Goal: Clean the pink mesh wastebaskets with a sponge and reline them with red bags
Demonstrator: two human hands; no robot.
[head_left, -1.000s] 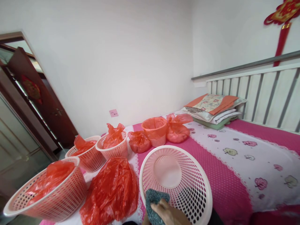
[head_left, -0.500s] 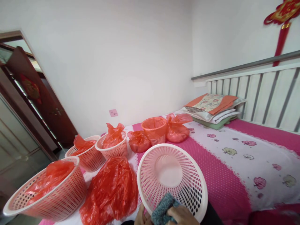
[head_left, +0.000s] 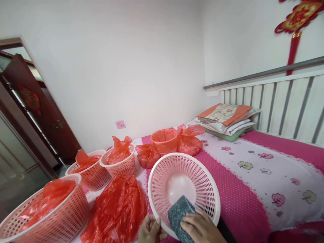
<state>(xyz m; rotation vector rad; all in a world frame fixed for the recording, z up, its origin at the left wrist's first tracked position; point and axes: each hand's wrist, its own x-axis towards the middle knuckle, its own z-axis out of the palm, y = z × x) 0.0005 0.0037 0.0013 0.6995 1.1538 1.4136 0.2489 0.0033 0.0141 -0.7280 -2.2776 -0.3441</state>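
An empty pink perforated plastic basket [head_left: 177, 172] is tilted with its opening toward me at the lower middle. My left hand [head_left: 150, 230] grips its near rim from the left, fingers curled round the edge. My right hand [head_left: 201, 227] presses a teal-grey scrubbing cloth [head_left: 179, 214] against the inside of the basket's lower wall, fingers closed on the cloth. Both hands are partly cut off by the bottom edge of the view.
On the bed [head_left: 253, 175] lie a loose red plastic bag [head_left: 116, 212], several pink baskets [head_left: 117, 162] with red bags in them, and tied red bags [head_left: 188, 140] farther back. Folded bedding [head_left: 225, 118] sits by the railed headboard. A dark door [head_left: 32, 104] stands at the left.
My right hand has slid the cloth from the basket's near rim further inside it. My left hand has come into view on the rim. The basket has tipped closer to me.
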